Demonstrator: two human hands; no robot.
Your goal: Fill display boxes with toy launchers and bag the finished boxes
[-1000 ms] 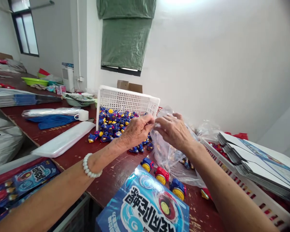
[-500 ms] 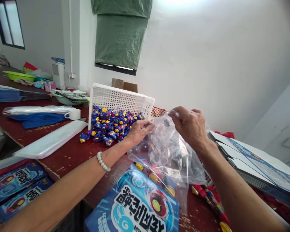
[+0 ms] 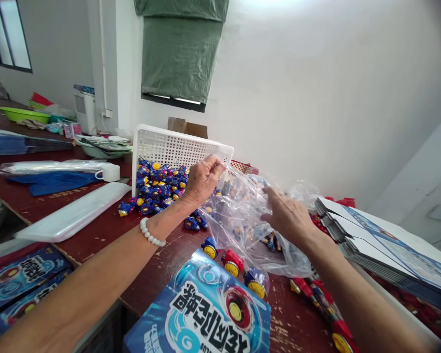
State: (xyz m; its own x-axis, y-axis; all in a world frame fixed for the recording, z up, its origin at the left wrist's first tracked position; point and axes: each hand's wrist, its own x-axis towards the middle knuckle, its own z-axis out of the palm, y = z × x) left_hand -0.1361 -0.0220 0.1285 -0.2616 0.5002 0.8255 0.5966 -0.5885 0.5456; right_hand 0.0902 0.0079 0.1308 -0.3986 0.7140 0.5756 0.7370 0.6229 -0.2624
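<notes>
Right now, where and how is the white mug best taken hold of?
I would grip the white mug by its handle, from your left, since the handle sticks out that way. The mug looks upright, so keep it level. Your left hand pinches the clear bag; free it first.

Arms (image 3: 95,274) extended, left grip (image 3: 204,180) pinches while right grip (image 3: 288,213) spreads.

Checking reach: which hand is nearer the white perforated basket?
Left: the left hand is in front of the basket; the right hand is farther right, by the clear bag.
</notes>
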